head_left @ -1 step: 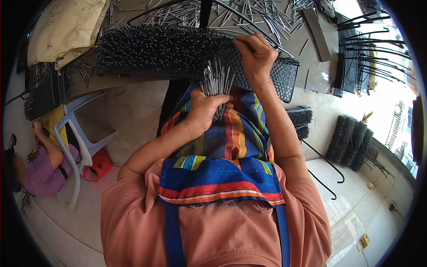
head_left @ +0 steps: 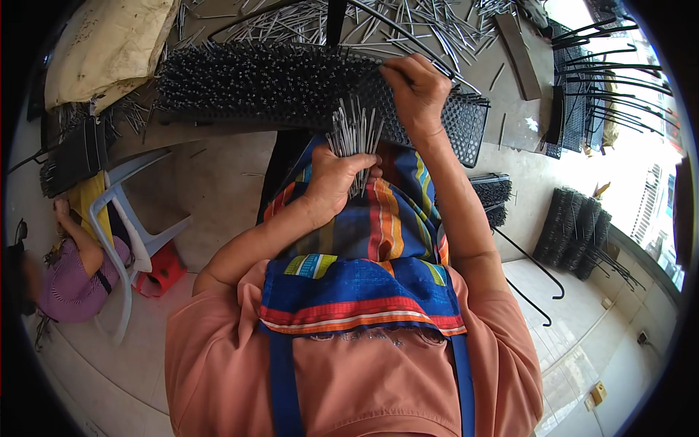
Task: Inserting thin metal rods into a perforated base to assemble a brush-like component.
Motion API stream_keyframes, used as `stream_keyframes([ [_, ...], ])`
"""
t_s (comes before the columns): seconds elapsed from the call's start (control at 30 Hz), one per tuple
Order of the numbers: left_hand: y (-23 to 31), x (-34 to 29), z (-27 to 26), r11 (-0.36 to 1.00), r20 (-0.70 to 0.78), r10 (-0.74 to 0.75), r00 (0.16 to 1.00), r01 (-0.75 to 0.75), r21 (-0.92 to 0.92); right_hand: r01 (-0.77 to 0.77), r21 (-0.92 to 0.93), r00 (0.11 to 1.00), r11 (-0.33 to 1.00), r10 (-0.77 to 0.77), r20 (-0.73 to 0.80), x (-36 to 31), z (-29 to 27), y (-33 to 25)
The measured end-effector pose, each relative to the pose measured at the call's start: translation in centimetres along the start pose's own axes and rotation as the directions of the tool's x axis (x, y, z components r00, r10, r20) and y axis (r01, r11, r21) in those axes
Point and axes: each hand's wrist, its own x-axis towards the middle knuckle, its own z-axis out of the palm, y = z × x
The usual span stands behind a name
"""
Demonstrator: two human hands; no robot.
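Observation:
A bundle of thin metal strips (head_left: 354,131) stands upright in my left hand (head_left: 329,178), whose fingers are wrapped round it above my apron. Just beyond lies a long black perforated panel (head_left: 466,130). Dense black upright pins (head_left: 255,80) fill its left and middle part, while bare holes show at its right end. My right hand (head_left: 422,95) is over the panel, thumb and fingers pinched together at the border between pins and bare holes. Whatever is between those fingertips is too small to make out.
Loose metal strips (head_left: 291,25) lie scattered behind the panel, near a bent black rod (head_left: 408,33) and a flat bar (head_left: 518,58). A pale sack (head_left: 109,51) is at far left. Brush-like panels (head_left: 571,233) stand on the right. Another person (head_left: 80,284) sits by a plastic chair (head_left: 120,211).
My right hand has shifted slightly to the left over the panel. My left hand and its bundle of metal strips look the same.

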Motion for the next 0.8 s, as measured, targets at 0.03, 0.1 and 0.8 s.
stream_keyframes([
  [0.03, 0.0, 0.1, 0.0, 1.000, 0.004, -0.003, 1.000, 0.003, 0.003, 0.066, -0.100, 0.997, 0.993, -0.061, 0.054, 0.1, 0.0, 0.2],
  [0.1, -0.2, 0.3, -0.2, 0.999, 0.013, 0.012, 1.000, -0.011, -0.047, 0.159, -0.200, 0.981, 0.967, -0.132, 0.141, 0.2, -0.1, -0.1],
  [0.8, 0.1, -0.3, 1.9, 0.983, 0.036, 0.184, 0.982, -0.183, -0.034, -0.880, 0.399, 0.469, 0.256, 0.594, 0.653, -7.2, -5.4, -1.6],
])
